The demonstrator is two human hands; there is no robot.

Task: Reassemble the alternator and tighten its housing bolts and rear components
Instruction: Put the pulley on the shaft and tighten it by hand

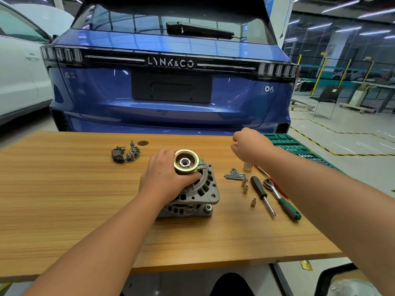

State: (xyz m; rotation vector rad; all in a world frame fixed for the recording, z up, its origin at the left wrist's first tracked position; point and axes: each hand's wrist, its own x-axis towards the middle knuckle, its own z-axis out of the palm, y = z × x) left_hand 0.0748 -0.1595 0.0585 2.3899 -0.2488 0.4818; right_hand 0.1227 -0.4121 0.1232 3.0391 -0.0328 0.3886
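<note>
The grey alternator (197, 195) stands pulley-up in the middle of the wooden table (64, 199). My left hand (164, 174) grips it just under the brass-coloured pulley (186, 161). My right hand (249, 145) hovers above the table's far right, fingers curled, and I cannot make out anything in it. Long housing bolts (235, 176) lie right of the alternator, beside small sockets (245, 186). The dark rear parts, a rectifier and brush holder (126, 153), lie at the far left of the alternator.
A black-handled screwdriver (261, 194), a green-handled ratchet (282, 199) and a larger socket (248, 167) lie on the right. A green socket tray (286, 144) sits at the table's far right corner. A blue car (171, 82) stands just behind the table.
</note>
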